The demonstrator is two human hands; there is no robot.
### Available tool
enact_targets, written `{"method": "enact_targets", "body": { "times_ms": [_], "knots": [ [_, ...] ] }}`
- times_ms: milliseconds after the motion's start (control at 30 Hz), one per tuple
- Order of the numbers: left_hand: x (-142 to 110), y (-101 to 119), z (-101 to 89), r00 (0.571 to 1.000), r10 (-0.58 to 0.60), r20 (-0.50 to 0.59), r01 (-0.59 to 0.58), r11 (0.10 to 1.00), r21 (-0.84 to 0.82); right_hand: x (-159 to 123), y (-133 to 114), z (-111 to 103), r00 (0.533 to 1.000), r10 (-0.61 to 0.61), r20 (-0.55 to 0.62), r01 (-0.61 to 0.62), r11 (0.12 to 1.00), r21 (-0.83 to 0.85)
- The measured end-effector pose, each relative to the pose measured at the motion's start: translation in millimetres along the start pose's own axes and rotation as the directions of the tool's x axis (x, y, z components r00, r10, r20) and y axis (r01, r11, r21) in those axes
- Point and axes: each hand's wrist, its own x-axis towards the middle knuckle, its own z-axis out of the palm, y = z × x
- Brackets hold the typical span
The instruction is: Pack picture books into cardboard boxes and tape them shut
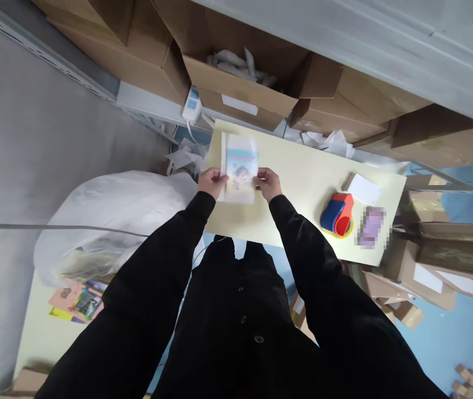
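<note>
A flat packet [241,166] in a whitish, see-through sleeve, printed with a blue band and a small coloured picture, is held over the pale yellow table [294,166]. The print is blurred. My left hand [212,182] pinches its left edge between thumb and fingers. On the opposite edge, my right hand [268,183] grips it the same way. Both hands are closed on the packet, at about the same height.
Right on the table are a red and blue tape dispenser [338,215], a stack of white cards [363,189] and a pixelated purple item [371,227]. Behind stands an open cardboard box [236,83] beside a power strip [192,105]. A large white bag [116,205] lies left; several cartons [419,271] are right.
</note>
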Motion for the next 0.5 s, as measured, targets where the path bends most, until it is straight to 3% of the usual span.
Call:
{"method": "enact_targets", "body": {
  "times_ms": [100, 267, 400, 500],
  "knots": [
    [42.5, 4.9, -4.6, 0.991, 0.066, -0.115, -0.050, 0.989, 0.136, 40.0, -3.2, 27.0, 0.993, -0.014, -0.117, 0.004, 0.996, -0.084],
    [91.5, 8.2, -7.6, 0.982, 0.178, -0.062, -0.159, 0.960, 0.232, 89.3, -4.3, 55.1, 0.974, -0.095, -0.207, 0.053, 0.979, -0.198],
    [98.5, 3.3, -7.4, 0.972, 0.233, 0.033, -0.230, 0.907, 0.353, 99.6, -5.1, 60.4, 0.976, -0.142, -0.166, 0.090, 0.953, -0.289],
    [88.6, -1.4, -7.3, 0.956, 0.289, 0.052, -0.284, 0.866, 0.411, 88.8, -2.5, 54.7, 0.968, -0.191, -0.162, 0.119, 0.920, -0.374]
  ]
}}
